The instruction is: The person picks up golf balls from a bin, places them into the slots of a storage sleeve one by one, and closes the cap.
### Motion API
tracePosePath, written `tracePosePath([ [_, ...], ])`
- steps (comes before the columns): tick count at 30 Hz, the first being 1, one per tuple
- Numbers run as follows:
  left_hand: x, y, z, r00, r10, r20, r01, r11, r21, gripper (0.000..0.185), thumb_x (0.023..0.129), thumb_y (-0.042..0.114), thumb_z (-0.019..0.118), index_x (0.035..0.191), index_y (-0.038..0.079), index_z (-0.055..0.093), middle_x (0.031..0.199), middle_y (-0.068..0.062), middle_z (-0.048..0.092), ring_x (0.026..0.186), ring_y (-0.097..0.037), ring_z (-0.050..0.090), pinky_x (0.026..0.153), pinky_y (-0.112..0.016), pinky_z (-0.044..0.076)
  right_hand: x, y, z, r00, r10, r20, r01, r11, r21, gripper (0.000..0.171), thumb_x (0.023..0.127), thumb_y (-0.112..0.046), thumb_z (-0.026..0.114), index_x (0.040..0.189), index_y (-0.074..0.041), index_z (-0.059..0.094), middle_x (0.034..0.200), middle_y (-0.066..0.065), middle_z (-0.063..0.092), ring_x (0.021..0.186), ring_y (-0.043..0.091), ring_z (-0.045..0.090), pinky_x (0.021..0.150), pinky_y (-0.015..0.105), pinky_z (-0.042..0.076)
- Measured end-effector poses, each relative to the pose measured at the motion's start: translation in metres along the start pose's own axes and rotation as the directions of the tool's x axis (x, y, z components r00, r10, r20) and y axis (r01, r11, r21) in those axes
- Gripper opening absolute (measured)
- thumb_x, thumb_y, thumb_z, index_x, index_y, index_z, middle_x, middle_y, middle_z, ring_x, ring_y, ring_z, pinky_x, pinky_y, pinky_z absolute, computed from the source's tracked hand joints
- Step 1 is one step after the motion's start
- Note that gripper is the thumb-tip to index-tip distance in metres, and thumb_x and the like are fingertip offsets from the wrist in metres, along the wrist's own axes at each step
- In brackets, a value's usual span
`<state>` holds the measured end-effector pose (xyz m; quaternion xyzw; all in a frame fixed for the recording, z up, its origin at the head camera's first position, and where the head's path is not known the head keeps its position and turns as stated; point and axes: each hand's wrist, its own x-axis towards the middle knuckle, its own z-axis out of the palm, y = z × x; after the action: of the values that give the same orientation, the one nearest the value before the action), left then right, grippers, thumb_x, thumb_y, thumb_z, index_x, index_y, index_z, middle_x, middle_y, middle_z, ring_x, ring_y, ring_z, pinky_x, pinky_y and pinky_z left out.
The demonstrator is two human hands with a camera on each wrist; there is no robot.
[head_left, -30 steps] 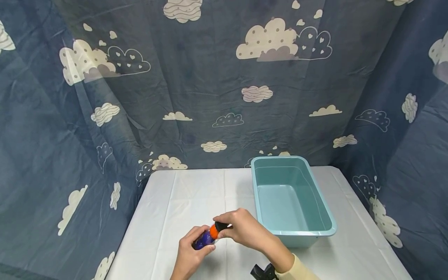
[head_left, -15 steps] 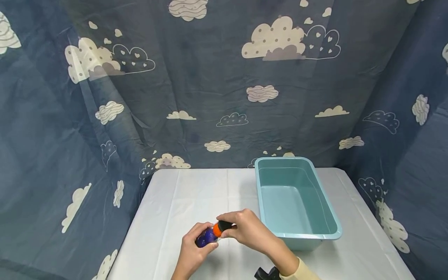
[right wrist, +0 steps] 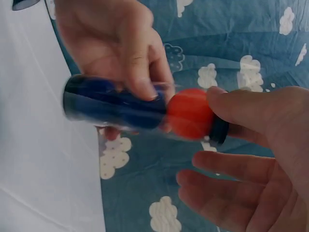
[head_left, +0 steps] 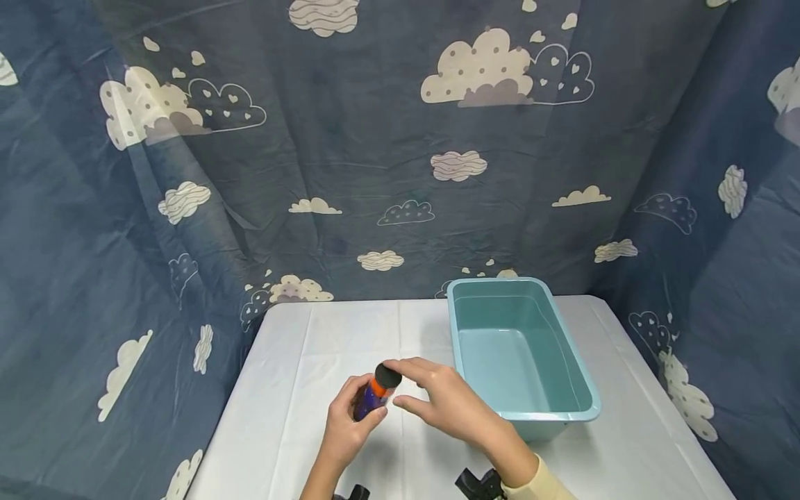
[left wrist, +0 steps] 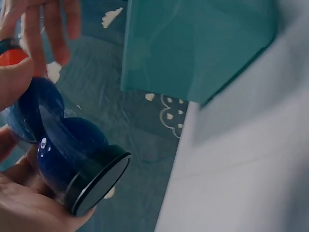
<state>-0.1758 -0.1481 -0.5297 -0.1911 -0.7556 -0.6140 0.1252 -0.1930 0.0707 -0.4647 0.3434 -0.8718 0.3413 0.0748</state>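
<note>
White-clothed table (head_left: pixel 300 389); cloud-printed dark blue fabric backdrop (head_left: pixel 375 139) stands behind its far edge and runs along its left and right edges.

Teal rectangular plastic tub (head_left: pixel 587 410) sits on the table's right half, long axis running from the far edge toward the near edge, well clear of the right edge.

Clear plastic tube with black end caps, holding blue and orange balls (head_left: pixel 373 394), is held above the table's near-centre, just left of the tub's near-left corner, tilted with its upper cap toward the tub.

Left hand (head_left: pixel 346 430) lies below and left of the tube, gripping its lower part. Right hand (head_left: pixel 446 403) lies right of the tube, between tube and tub, one fingertip touching the upper cap.
</note>
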Motion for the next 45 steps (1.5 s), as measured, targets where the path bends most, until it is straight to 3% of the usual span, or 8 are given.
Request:
tracePosePath([
  [4, 0.021, 0.000, -0.009, 1.000, 0.012, 0.004, -0.011, 0.999, -0.031, 0.052, 0.083, -0.006, 0.077, 0.130, 0.002, 0.056, 0.119, -0.013, 0.063, 0.107, -0.025, 0.064, 0.092, -0.035, 0.053, -0.003, 0.004, -0.008, 0.998, 0.053, -0.044, -0.055, 0.998, -0.034, 0.056, 0.095, -0.037, 0.071, 0.147, -0.035, 0.050, 0.138, -0.016, 0.056, 0.125, 0.008, 0.055, 0.097, 0.038, 0.051],
  [10, 0.041, -0.040, -0.018, 0.992, -0.098, -0.080, 0.092, 0.993, -0.074, 0.053, 0.082, -0.003, 0.080, 0.129, 0.008, 0.057, 0.121, -0.010, 0.063, 0.113, -0.029, 0.062, 0.099, -0.050, 0.048, -0.010, 0.014, -0.019, 0.990, 0.110, -0.085, -0.114, 0.992, -0.050, 0.054, 0.095, -0.034, 0.072, 0.144, -0.040, 0.051, 0.137, -0.017, 0.056, 0.125, 0.006, 0.054, 0.096, 0.038, 0.051],
  [14, 0.048, -0.061, -0.023, 0.979, -0.177, -0.102, 0.169, 0.982, -0.085, 0.050, 0.081, 0.005, 0.083, 0.124, 0.013, 0.058, 0.120, -0.008, 0.062, 0.115, -0.028, 0.061, 0.098, -0.053, 0.048, -0.016, 0.021, -0.023, 0.985, 0.138, -0.101, -0.142, 0.989, -0.035, 0.051, 0.095, -0.031, 0.073, 0.142, -0.039, 0.053, 0.136, -0.019, 0.056, 0.124, 0.004, 0.054, 0.096, 0.037, 0.051],
  [18, 0.051, -0.078, -0.025, 0.970, -0.209, -0.124, 0.205, 0.978, -0.043, 0.049, 0.081, 0.008, 0.084, 0.122, 0.016, 0.059, 0.120, -0.007, 0.062, 0.114, -0.029, 0.061, 0.095, -0.054, 0.050, -0.020, 0.028, -0.026, 0.982, 0.154, -0.109, -0.159, 0.986, -0.044, 0.051, 0.095, -0.030, 0.072, 0.141, -0.038, 0.054, 0.136, -0.018, 0.056, 0.124, 0.007, 0.055, 0.096, 0.038, 0.051],
  [24, 0.049, -0.097, -0.022, 0.954, -0.248, -0.169, 0.259, 0.965, 0.043, 0.051, 0.081, -0.003, 0.081, 0.125, 0.007, 0.057, 0.121, -0.015, 0.061, 0.115, -0.037, 0.060, 0.092, -0.057, 0.050, -0.025, 0.037, -0.036, 0.976, 0.183, -0.119, -0.192, 0.979, -0.071, 0.050, 0.095, -0.030, 0.072, 0.141, -0.035, 0.055, 0.135, -0.012, 0.058, 0.124, 0.013, 0.057, 0.096, 0.040, 0.051],
  [35, 0.038, -0.123, -0.022, 0.947, -0.272, -0.171, 0.294, 0.948, 0.121, 0.050, 0.078, 0.003, 0.084, 0.120, 0.008, 0.057, 0.119, -0.016, 0.062, 0.110, -0.039, 0.062, 0.088, -0.053, 0.054, -0.034, 0.050, -0.043, 0.968, 0.200, -0.151, -0.217, 0.970, -0.111, 0.048, 0.094, -0.028, 0.074, 0.139, -0.026, 0.059, 0.133, -0.007, 0.060, 0.123, 0.018, 0.058, 0.094, 0.042, 0.052],
  [41, 0.026, -0.135, -0.018, 0.930, -0.323, -0.178, 0.342, 0.936, 0.088, 0.054, 0.076, 0.002, 0.086, 0.119, 0.009, 0.054, 0.119, -0.015, 0.062, 0.113, -0.039, 0.061, 0.093, -0.053, 0.051, -0.039, 0.053, -0.041, 0.964, 0.210, -0.165, -0.231, 0.965, -0.126, 0.049, 0.093, -0.027, 0.075, 0.139, -0.025, 0.060, 0.133, -0.004, 0.060, 0.121, 0.020, 0.060, 0.092, 0.044, 0.053],
  [45, 0.021, -0.138, -0.016, 0.930, -0.325, -0.170, 0.339, 0.939, 0.060, 0.056, 0.076, -0.001, 0.085, 0.120, 0.008, 0.051, 0.119, -0.015, 0.062, 0.116, -0.039, 0.061, 0.097, -0.052, 0.050, -0.040, 0.055, -0.039, 0.961, 0.213, -0.174, -0.239, 0.961, -0.142, 0.048, 0.092, -0.028, 0.076, 0.138, -0.024, 0.061, 0.131, -0.004, 0.061, 0.120, 0.020, 0.060, 0.091, 0.044, 0.053],
])
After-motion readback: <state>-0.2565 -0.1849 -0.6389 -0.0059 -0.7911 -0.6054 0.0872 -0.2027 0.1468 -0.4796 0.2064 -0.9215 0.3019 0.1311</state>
